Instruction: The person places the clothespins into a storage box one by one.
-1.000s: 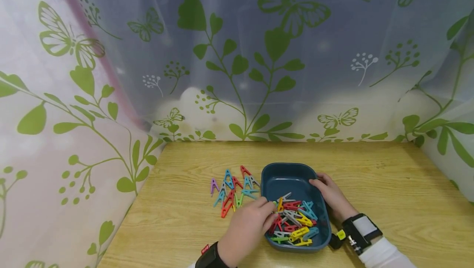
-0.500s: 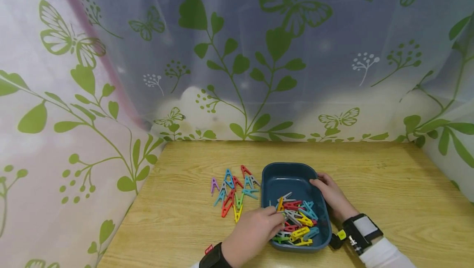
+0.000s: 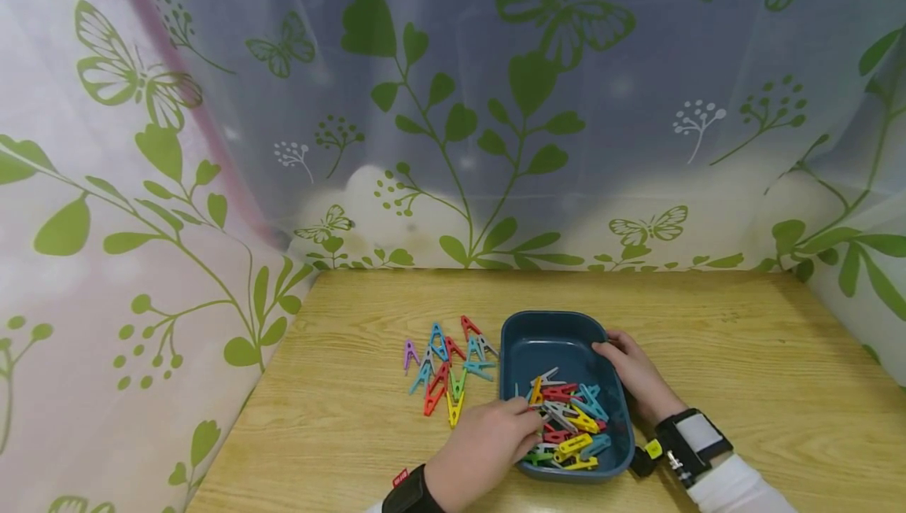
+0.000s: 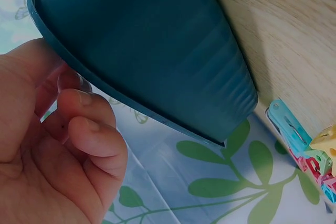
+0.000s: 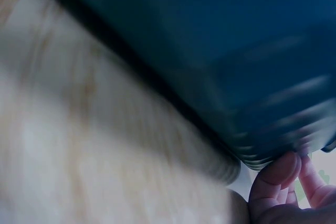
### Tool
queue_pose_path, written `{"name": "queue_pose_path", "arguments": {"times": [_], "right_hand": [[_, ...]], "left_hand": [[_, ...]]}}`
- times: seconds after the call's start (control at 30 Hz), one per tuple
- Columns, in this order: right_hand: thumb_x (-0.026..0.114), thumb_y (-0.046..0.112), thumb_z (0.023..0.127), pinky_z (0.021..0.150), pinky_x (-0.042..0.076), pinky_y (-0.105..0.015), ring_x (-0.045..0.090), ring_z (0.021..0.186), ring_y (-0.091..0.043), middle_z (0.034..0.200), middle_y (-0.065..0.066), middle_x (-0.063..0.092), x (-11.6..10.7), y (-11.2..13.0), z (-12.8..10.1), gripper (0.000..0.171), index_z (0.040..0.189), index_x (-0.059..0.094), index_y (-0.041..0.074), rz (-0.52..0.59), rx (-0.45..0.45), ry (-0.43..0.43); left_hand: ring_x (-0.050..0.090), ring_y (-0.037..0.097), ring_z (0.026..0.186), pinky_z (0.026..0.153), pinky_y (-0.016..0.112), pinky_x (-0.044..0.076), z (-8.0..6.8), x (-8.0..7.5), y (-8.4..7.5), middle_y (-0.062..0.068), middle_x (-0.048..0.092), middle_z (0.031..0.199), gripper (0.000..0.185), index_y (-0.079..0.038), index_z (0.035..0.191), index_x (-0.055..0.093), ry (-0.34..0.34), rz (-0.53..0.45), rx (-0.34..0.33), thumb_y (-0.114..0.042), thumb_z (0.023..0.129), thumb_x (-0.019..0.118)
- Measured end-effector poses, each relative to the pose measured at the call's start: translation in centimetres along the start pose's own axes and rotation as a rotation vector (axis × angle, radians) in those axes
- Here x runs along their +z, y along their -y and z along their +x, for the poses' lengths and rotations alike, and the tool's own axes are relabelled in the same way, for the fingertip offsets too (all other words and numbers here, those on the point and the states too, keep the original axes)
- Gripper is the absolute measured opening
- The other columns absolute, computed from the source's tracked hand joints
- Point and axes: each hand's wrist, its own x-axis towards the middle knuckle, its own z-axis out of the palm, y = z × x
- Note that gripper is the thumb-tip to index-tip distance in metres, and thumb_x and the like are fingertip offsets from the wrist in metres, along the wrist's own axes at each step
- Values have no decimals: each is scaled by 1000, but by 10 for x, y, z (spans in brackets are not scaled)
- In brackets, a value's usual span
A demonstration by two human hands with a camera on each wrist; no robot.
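In the head view a dark teal plastic basin (image 3: 552, 356) stands on the table, its near half holding a heap of coloured clothespins (image 3: 576, 422). My left hand (image 3: 488, 438) reaches over the basin's left rim, fingers bent down among the clothespins. Its fingertips are hidden there, so I cannot tell whether they pinch one. The left wrist view shows the hand's curled fingers (image 4: 97, 135) beside the basin's outer wall (image 4: 147, 51). At the far right side, my right hand (image 3: 637, 375) holds the basin, thumb at the rim; its fingers (image 5: 278, 177) press the outer wall.
Several loose clothespins (image 3: 439, 387) in red, blue, green, yellow and purple lie on the wooden table (image 3: 340, 434) left of the basin. A patterned curtain (image 3: 439, 206) rises behind the table and along both sides.
My left hand has moved slightly right and deeper over the clothespins, uncovering a yellow one on the table. A green bit at its fingertips has gone from sight. The right hand keeps its place.
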Motion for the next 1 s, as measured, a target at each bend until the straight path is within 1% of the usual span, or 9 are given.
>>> {"name": "queue_pose_path", "arguments": {"times": [0.2,0.4,0.53,0.7,0.8,0.93,1.0], "right_hand": [[50,42,108,89,48,-29,52,124,-34,148,-26,42,0,1,-1,66,154,28,-1,4,6,1],[49,41,108,89,49,-29,53,124,-34,149,-26,41,0,1,-2,67,154,26,-2,13,4,10],[49,42,108,88,49,-28,53,124,-34,149,-27,40,0,2,-2,68,155,26,-2,11,3,12],[49,42,108,87,49,-27,53,123,-34,149,-27,41,0,2,-3,67,154,27,-2,12,4,6],[49,42,108,87,48,-27,53,123,-34,149,-26,41,0,2,-3,67,154,27,-2,13,6,4],[49,42,108,87,48,-27,53,123,-34,149,-26,41,0,2,-3,67,154,27,-1,18,13,5],[49,42,108,89,48,-28,53,123,-34,149,-25,41,0,1,-2,67,154,27,-1,17,16,5]], "left_hand": [[58,-1,71,63,15,45,-1,0,1,-11,64,90,7,-23,103,74,-3,7,-7,-28,99,71],[56,0,69,62,14,44,-1,1,1,-10,63,88,6,-23,101,75,-18,14,-12,-28,98,72],[53,-2,68,61,13,42,-1,1,2,-11,62,87,6,-23,101,74,-18,9,-15,-28,98,73],[45,-4,66,59,11,35,-1,-2,3,-12,56,82,4,-23,98,73,-33,-5,-16,-28,99,72],[42,-3,64,57,11,32,-2,-6,4,-11,53,80,7,-22,100,74,-44,-30,-46,-27,100,70],[38,0,62,55,13,29,-3,-12,8,-10,48,78,9,-21,98,72,-76,-52,-120,-29,101,69],[38,1,62,54,14,30,-3,-15,12,-10,48,78,9,-20,95,69,-103,-59,-152,-28,100,69]]}}
